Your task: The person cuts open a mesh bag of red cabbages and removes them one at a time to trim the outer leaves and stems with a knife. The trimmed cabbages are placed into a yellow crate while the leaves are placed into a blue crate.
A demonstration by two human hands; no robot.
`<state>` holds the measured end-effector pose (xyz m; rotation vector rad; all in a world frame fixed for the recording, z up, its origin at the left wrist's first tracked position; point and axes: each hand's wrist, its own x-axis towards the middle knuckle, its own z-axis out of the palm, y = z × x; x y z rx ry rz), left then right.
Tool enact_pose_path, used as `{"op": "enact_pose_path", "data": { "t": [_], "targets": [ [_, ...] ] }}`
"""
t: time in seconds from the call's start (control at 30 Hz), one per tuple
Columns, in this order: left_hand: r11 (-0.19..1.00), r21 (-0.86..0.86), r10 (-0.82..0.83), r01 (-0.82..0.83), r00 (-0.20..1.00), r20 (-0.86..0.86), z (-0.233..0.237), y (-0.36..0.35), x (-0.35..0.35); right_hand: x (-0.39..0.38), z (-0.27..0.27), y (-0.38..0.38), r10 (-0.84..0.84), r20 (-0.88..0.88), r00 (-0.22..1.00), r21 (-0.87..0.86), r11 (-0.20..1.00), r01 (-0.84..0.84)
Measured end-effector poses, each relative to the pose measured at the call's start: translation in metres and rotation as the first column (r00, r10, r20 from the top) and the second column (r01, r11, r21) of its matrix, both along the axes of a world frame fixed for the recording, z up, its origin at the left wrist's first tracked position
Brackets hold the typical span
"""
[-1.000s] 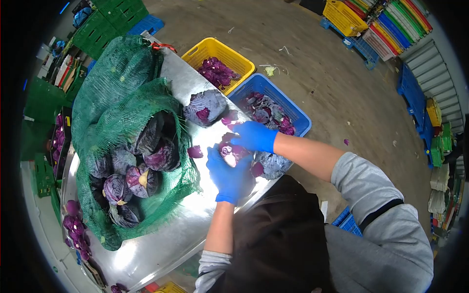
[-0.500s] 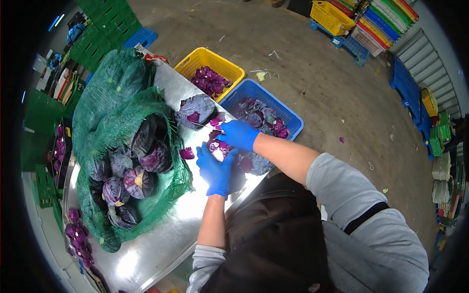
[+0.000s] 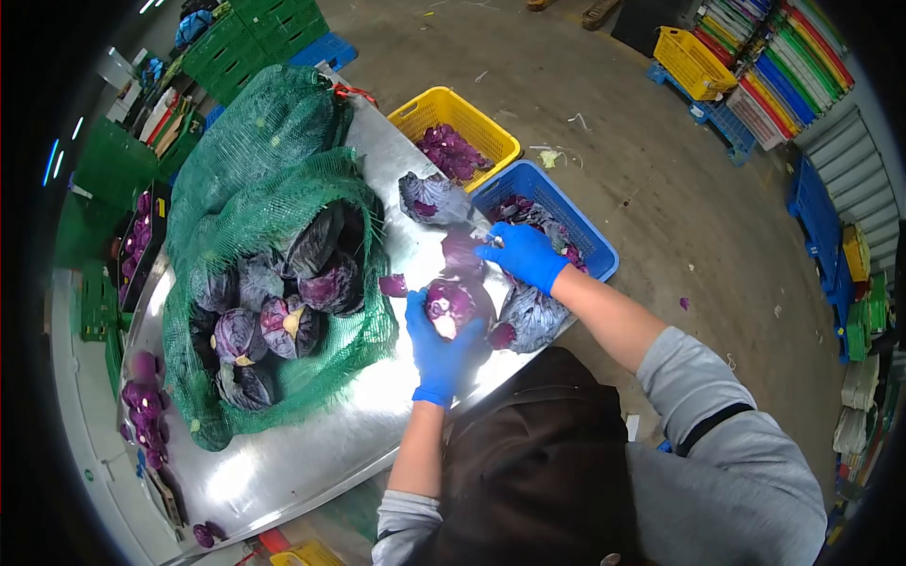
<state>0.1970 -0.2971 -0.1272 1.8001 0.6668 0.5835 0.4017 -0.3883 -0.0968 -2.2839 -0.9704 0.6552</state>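
Observation:
My left hand (image 3: 441,351), in a blue glove, grips a red cabbage (image 3: 457,304) on the metal table (image 3: 311,476). My right hand (image 3: 525,257), also gloved, is closed on a knife, of which a thin part shows near the fingers, up and right of the cabbage. A loose purple leaf (image 3: 462,253) lies between my hands. Large outer leaves (image 3: 432,198) rest at the table's edge, and more (image 3: 530,319) lie right of the cabbage. A small purple piece (image 3: 393,285) sits left of it.
An open green net bag (image 3: 255,179) of cabbages covers the table's left part. Beyond the table edge stand a yellow crate (image 3: 500,141) and a blue crate (image 3: 604,236), both holding leaves. Several purple cabbages (image 3: 143,401) are at the far left edge.
The view has shifted, so the table and crates appear further right. My right hand has moved away from the cabbage, whose round purple side now shows above my left hand.

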Motion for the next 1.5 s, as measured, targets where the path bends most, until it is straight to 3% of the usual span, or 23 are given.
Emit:
{"op": "enact_pose_path", "data": {
  "t": [0.03, 0.17, 0.2, 0.27, 0.33, 0.4, 0.5, 0.57, 0.63, 0.67, 0.73, 0.8, 0.87, 0.9, 1.0, 1.13, 1.2, 1.23, 1.27, 1.33, 1.4, 1.43, 1.5],
  "targets": [
    [0.965, -0.262, 0.020, 0.008, 0.995, 0.102, 0.012, 0.000, 0.005, -0.005, 0.013, 0.001, 0.010, -0.054, 0.999, 0.071, 0.997, -0.006],
    [0.981, -0.192, 0.019, -0.004, 0.997, 0.079, 0.004, 0.010, 0.002, -0.058, 0.002, -0.002, 0.068, 0.066, 0.995, 0.273, 0.958, -0.084],
    [0.980, -0.199, 0.023, -0.008, 0.997, 0.071, 0.001, 0.011, 0.001, -0.057, -0.003, -0.004, 0.072, 0.059, 0.996, 0.267, 0.960, -0.085],
    [0.991, -0.127, -0.044, 0.052, 0.997, 0.066, 0.000, 0.014, 0.000, -0.049, 0.000, -0.004, 0.079, -0.272, 0.959, 0.077, 0.995, -0.060],
    [0.982, -0.171, -0.062, 0.078, 0.993, 0.096, -0.007, 0.018, 0.002, -0.045, -0.001, -0.005, 0.109, -0.292, 0.950, 0.035, 0.994, -0.104],
    [0.974, -0.185, -0.118, 0.133, 0.989, 0.087, -0.009, 0.022, 0.007, -0.043, -0.007, -0.010, 0.128, 0.050, 0.991, 0.024, 0.991, -0.129],
    [0.978, -0.178, -0.096, 0.107, 0.993, 0.069, -0.018, 0.024, 0.006, -0.016, -0.018, -0.027, 0.040, -0.240, 0.970, -0.072, 0.996, -0.059],
    [0.972, -0.217, -0.078, 0.093, 0.994, 0.075, -0.016, 0.025, 0.010, -0.014, -0.014, -0.030, 0.096, -0.057, 0.994, -0.097, 0.990, -0.101],
    [0.970, 0.154, -0.158, 0.186, 0.972, -0.176, -0.005, 0.030, 0.016, -0.015, -0.003, -0.028, 0.143, 0.137, 0.980, -0.126, 0.984, -0.126],
    [0.971, 0.159, -0.152, 0.180, 0.973, -0.171, 0.005, 0.037, 0.021, -0.013, 0.015, -0.022, 0.148, 0.144, 0.978, -0.123, 0.984, -0.131],
    [0.861, 0.184, -0.402, 0.475, 0.855, -0.327, 0.028, 0.049, 0.023, -0.019, 0.046, -0.012, 0.082, -0.022, 0.996, 0.294, 0.953, -0.072],
    [0.847, 0.248, -0.391, 0.470, 0.867, -0.309, 0.038, 0.041, 0.027, -0.026, 0.036, -0.001, 0.194, 0.002, 0.981, 0.234, 0.954, -0.189],
    [0.968, 0.198, -0.093, 0.152, 0.955, -0.281, 0.038, 0.031, 0.021, -0.022, 0.028, 0.004, 0.299, 0.028, 0.954, 0.175, 0.938, -0.299],
    [0.925, 0.377, 0.046, 0.042, 0.974, -0.222, 0.032, 0.021, 0.014, -0.019, 0.024, 0.006, 0.282, 0.043, 0.959, 0.127, 0.950, -0.285],
    [0.858, 0.510, 0.076, 0.058, 0.969, -0.236, 0.030, 0.005, 0.013, -0.028, 0.027, 0.008, 0.270, 0.038, 0.962, 0.106, 0.956, -0.273],
    [0.889, 0.459, 0.146, -0.016, 0.957, -0.250, 0.018, 0.016, 0.016, -0.021, -0.013, 0.007, 0.244, 0.275, 0.930, 0.260, 0.912, -0.316],
    [0.936, 0.349, 0.139, -0.044, 0.958, -0.252, 0.018, 0.020, 0.008, 0.004, -0.015, 0.001, 0.106, 0.268, 0.958, 0.134, 0.980, -0.146],
    [0.951, 0.309, 0.105, -0.028, 0.966, -0.235, 0.013, 0.025, 0.005, 0.021, -0.012, 0.005, -0.045, -0.004, 0.999, -0.206, 0.978, 0.043],
    [0.963, 0.268, 0.071, -0.011, 0.974, -0.216, 0.011, 0.030, 0.004, 0.018, -0.006, 0.007, -0.042, -0.007, 0.999, -0.203, 0.978, 0.039],
    [0.963, 0.271, 0.059, 0.003, 0.974, -0.219, 0.011, 0.027, 0.009, 0.001, 0.004, 0.001, 0.077, -0.059, 0.995, 0.119, 0.990, -0.069],
    [0.989, 0.143, -0.033, 0.042, 0.997, -0.064, 0.011, 0.024, 0.018, -0.021, 0.021, 0.017, 0.084, 0.007, 0.996, 0.079, 0.993, -0.085],
    [0.952, 0.292, -0.042, 0.096, 0.981, -0.187, 0.015, 0.025, 0.020, -0.025, 0.010, 0.024, 0.129, 0.084, 0.988, 0.061, 0.989, -0.134],
    [0.962, 0.241, -0.088, 0.130, 0.981, -0.176, 0.012, 0.025, 0.020, -0.027, 0.007, 0.029, 0.166, 0.145, 0.975, 0.030, 0.985, -0.172]
  ]
}}
